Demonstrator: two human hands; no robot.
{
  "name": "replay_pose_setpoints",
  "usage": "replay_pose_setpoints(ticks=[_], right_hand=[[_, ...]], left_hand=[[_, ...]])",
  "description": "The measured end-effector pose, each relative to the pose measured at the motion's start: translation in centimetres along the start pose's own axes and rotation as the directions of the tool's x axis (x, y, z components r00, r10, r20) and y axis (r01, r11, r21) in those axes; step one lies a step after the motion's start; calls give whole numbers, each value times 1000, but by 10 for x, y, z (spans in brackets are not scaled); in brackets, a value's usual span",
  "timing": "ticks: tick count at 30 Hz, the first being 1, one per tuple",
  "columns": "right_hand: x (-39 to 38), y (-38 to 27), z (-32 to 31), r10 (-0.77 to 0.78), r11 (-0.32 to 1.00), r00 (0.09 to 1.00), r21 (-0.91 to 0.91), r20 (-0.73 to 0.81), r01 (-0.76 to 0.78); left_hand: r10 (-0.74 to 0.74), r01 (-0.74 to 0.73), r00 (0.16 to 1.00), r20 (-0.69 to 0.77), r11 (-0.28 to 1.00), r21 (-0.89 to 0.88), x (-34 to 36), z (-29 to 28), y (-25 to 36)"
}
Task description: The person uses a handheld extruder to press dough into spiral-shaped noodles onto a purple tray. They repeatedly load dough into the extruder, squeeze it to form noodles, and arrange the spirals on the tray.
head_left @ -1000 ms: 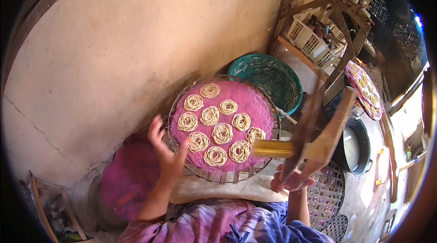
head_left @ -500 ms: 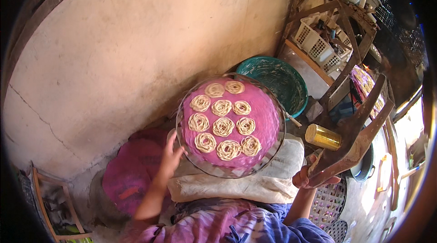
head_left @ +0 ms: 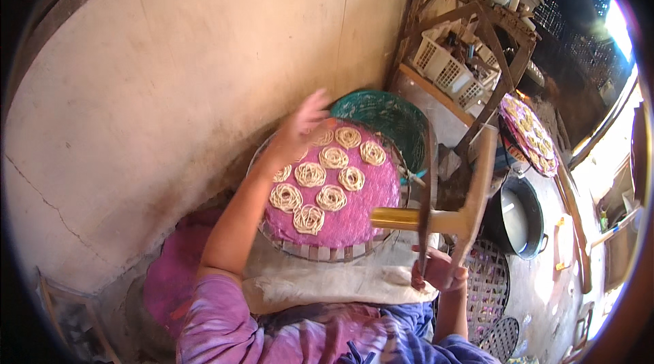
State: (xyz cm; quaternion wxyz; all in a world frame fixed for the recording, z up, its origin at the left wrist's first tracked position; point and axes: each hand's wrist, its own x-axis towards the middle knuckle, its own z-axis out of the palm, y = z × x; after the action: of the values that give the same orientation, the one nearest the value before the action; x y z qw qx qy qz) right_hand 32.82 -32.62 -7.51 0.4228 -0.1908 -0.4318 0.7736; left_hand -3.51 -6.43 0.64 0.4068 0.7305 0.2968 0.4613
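A round slatted tray lies before me, lined with a pink sheet. Several coiled nests of pale noodle strands sit on it. Above its far left part is my left hand, slightly blurred, fingers stretched and empty; my forearm hides some nests. In my right hand I grip the ends of the two wooden handles of a press. Its brass-coloured cylinder points left, above the tray's right edge. A bare strip of pink sheet lies on that side.
Behind the tray stands a green basin. To the right are a dark pot, another tray of nests and a woven lattice piece. A wooden rack holds a white crate. A wall rises at the left.
My left hand has moved from the tray's near left rim to above its far left part. The tray and its nests have turned. The press has swung leftward, its cylinder now over the tray's edge.
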Motion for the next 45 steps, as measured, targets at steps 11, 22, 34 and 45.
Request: replay_pose_setpoints(ticks=[11, 22, 34, 45], right_hand=[[74, -75, 29, 530, 848, 833, -68, 161, -526], [133, -98, 39, 576, 452, 691, -535, -436, -714], [132, -128, 84, 466, 394, 684, -561, -561, -728], [111, -103, 52, 501, 437, 688, -533, -525, -725]], left_hand=[[163, 144, 969, 184, 229, -963, 35, 60, 100], [62, -119, 988, -142, -287, -951, -5, 65, -87], [43, -218, 972, -233, -216, -952, 0, 58, -38], [-181, -192, 970, -161, -170, -966, -21, 81, -66]])
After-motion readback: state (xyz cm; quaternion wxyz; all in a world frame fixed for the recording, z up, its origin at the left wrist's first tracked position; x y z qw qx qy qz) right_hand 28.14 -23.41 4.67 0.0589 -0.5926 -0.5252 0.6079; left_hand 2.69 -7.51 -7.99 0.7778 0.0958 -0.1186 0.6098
